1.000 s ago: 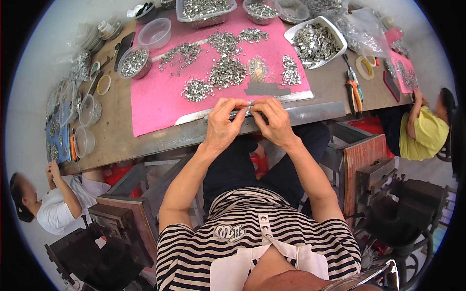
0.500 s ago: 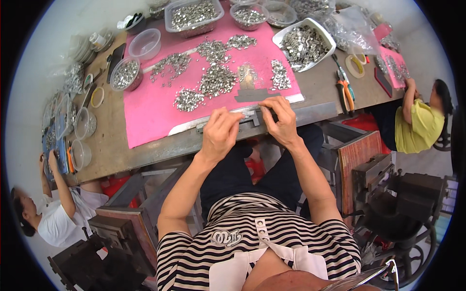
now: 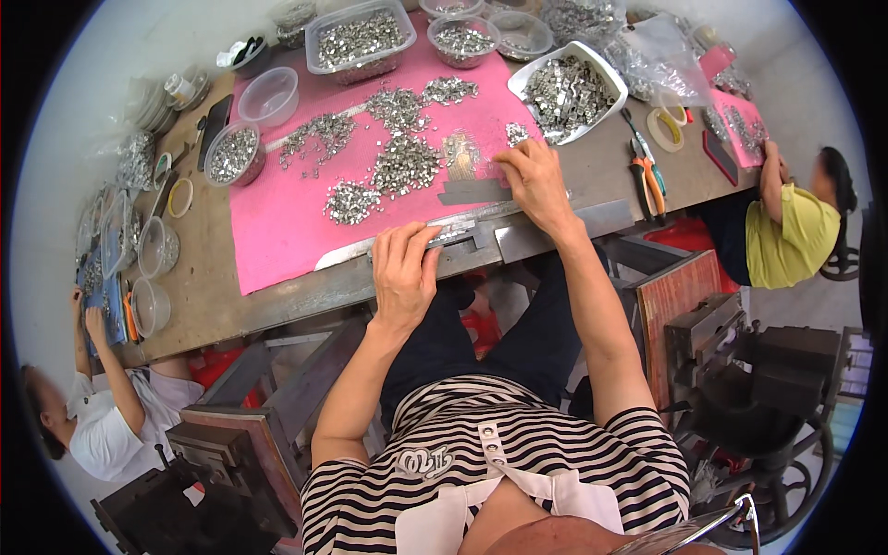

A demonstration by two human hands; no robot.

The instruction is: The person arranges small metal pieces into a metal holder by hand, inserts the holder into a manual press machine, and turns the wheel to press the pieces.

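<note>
My left hand point(image 3: 404, 273) is at the bench's front edge, its fingers curled around the left end of a narrow grey metal bar point(image 3: 455, 233) carrying a row of small shiny pieces. My right hand point(image 3: 541, 190) is over the right side of the pink mat point(image 3: 277, 231), thumb and forefinger pinched. Whatever sits in that pinch is too small to make out. Just left of these fingertips lie flat grey strips point(image 3: 474, 191) and a patch of small glassy bits point(image 3: 460, 155). Heaps of small silvery metal pieces point(image 3: 407, 165) spread across the mat.
A white tray point(image 3: 618, 88) of metal pieces stands at back right, with pliers point(image 3: 645, 176) nearby. Clear tubs point(image 3: 268, 97) stand at back and left. A flat metal plate point(image 3: 564, 229) lies along the front edge. Co-workers sit at both sides: a yellow top point(image 3: 797, 236) and a white top point(image 3: 116, 439).
My right hand has left the metal bar and moved up over the mat, by the right-hand heap. My left hand has shifted slightly down and left, staying at the bar.
</note>
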